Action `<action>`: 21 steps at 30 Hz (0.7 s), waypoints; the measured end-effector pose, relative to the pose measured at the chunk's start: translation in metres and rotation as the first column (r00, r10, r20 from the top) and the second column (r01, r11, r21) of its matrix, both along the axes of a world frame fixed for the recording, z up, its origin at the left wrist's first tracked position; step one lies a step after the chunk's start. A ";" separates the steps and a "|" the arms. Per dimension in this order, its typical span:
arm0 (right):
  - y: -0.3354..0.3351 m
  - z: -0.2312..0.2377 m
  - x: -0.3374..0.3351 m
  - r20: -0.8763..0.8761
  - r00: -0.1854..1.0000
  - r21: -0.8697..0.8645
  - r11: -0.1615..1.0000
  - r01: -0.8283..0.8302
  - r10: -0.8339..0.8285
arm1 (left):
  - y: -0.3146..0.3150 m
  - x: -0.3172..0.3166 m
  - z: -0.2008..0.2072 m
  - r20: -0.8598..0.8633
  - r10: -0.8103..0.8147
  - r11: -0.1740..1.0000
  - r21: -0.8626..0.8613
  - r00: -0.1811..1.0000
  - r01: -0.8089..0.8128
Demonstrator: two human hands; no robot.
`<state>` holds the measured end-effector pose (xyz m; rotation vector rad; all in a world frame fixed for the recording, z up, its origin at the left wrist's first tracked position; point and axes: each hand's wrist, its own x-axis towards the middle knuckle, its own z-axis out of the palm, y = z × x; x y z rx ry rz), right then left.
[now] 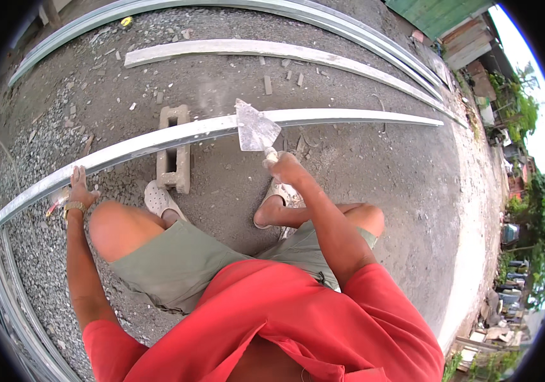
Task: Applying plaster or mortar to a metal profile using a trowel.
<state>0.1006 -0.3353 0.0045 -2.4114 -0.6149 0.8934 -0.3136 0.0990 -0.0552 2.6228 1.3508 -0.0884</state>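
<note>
A long pale metal channel point(138, 145) lies across in front of me, partly over a hollow concrete block point(183, 172). My right hand point(286, 169) is wrapped round the handle of a trowel point(258, 130). Its broad blade, smeared with whitish dust, overlaps the channel's middle in view; whether it presses on the metal I cannot tell. Farther left, my left hand point(80, 189) rests its fingertips on the channel's near edge, fingers stretched and thumb apart. A watch sits on that wrist. Beside it is a small pale object with red and yellow point(59, 196), mostly hidden.
Beyond the channel lie a whitish beam point(221, 46) and longer metal channels point(157, 7). More metal lengths point(11, 299) are stacked at the lower left. Gravel point(43, 153) covers the left side. My feet in pale clogs point(161, 198) flank the block's near side.
</note>
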 end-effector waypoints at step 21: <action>0.034 -0.035 -0.092 0.069 0.984 0.152 0.973 -0.172 0.163 | -0.031 0.064 0.034 -0.263 -0.090 0.990 -0.124 0.961 0.059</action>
